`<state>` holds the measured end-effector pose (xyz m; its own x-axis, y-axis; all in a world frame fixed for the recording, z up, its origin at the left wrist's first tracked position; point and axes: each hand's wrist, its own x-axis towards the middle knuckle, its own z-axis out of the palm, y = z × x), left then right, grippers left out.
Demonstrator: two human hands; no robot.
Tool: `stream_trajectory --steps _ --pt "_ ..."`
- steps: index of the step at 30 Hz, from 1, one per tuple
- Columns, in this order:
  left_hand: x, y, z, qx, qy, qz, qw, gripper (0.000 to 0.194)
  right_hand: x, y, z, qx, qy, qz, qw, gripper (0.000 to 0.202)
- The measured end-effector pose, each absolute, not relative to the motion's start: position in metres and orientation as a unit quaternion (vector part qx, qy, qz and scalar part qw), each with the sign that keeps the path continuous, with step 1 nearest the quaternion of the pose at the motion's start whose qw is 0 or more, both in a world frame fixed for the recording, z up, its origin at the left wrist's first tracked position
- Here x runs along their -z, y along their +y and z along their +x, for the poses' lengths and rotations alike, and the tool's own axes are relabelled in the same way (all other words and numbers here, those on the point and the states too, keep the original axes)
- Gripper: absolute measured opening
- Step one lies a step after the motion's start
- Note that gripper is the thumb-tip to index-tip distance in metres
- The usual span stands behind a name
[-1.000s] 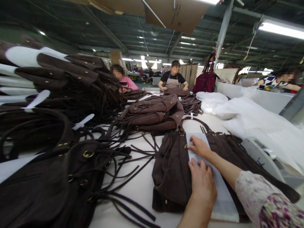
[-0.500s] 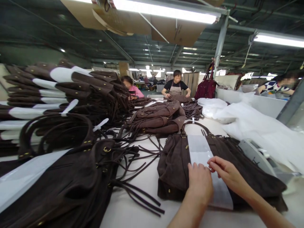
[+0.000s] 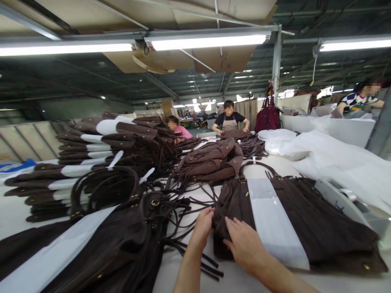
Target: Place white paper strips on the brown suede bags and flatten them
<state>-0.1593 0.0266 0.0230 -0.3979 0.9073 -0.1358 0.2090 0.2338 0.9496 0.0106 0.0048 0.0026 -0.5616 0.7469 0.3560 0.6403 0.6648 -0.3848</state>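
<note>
A dark brown handbag [image 3: 293,211] lies flat on the white table, with a white paper band [image 3: 271,215] wrapped around its middle. My left hand [image 3: 203,226] is at the bag's left edge, its fingers closed on the side there. Flat against the front near that same edge rests my right hand [image 3: 244,243], fingers stretched out. The bag's looped handle [image 3: 259,164] stands up at the far side with a small white tie on it. To the left lies a second dark brown handbag [image 3: 116,244], also banded in white, its thin straps trailing toward my left hand.
Banded brown bags form a tall stack [image 3: 122,140] at the left. More brown bags [image 3: 210,160] lie farther up the table. White plastic sheeting [image 3: 345,158] covers the right side beside a grey tape dispenser [image 3: 336,195]. Co-workers [image 3: 231,120] work beyond.
Both hands have moved left, from the white band to the bag's left edge. My left hand has closed there and my right has flattened. The view has tilted up.
</note>
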Motion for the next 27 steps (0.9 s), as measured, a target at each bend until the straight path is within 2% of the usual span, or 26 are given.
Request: stream_trajectory --steps 3,7,12,14,16,18,21,23,27 --pt "-0.016 0.033 -0.157 -0.477 0.636 0.403 0.454 0.029 0.019 0.009 0.012 -0.06 -0.878 -0.361 0.31 0.051" --pt "-0.014 0.039 -0.153 -0.459 0.577 0.436 0.516 0.032 0.03 0.01 0.02 0.023 -0.872 -0.292 0.393 0.065" --pt "-0.018 0.053 -0.147 -0.398 0.552 0.502 0.534 0.027 0.014 0.007 0.016 0.026 -0.875 -0.294 0.384 0.075" --pt "-0.021 0.062 -0.149 -0.38 0.567 0.515 0.519 0.023 0.016 0.007 0.007 0.024 -0.87 -0.291 0.398 0.066" --pt "-0.025 0.071 -0.151 -0.368 0.596 0.51 0.498 0.021 0.029 0.008 -0.006 0.037 -0.855 -0.276 0.437 0.04" --pt "-0.029 0.08 -0.154 -0.355 0.628 0.496 0.483 0.023 0.046 0.009 -0.021 0.058 -0.805 -0.29 0.513 0.019" --pt "-0.035 0.093 -0.154 -0.306 0.66 0.49 0.48 0.043 0.065 0.011 -0.039 0.106 -0.764 -0.26 0.581 0.016" --pt "-0.037 0.105 -0.15 -0.263 0.68 0.5 0.467 0.055 0.07 0.013 -0.046 0.134 -0.787 -0.192 0.571 0.012" --pt "-0.035 0.134 -0.135 -0.236 0.73 0.528 0.364 0.039 0.07 0.016 -0.049 0.142 -0.792 -0.151 0.574 0.017"
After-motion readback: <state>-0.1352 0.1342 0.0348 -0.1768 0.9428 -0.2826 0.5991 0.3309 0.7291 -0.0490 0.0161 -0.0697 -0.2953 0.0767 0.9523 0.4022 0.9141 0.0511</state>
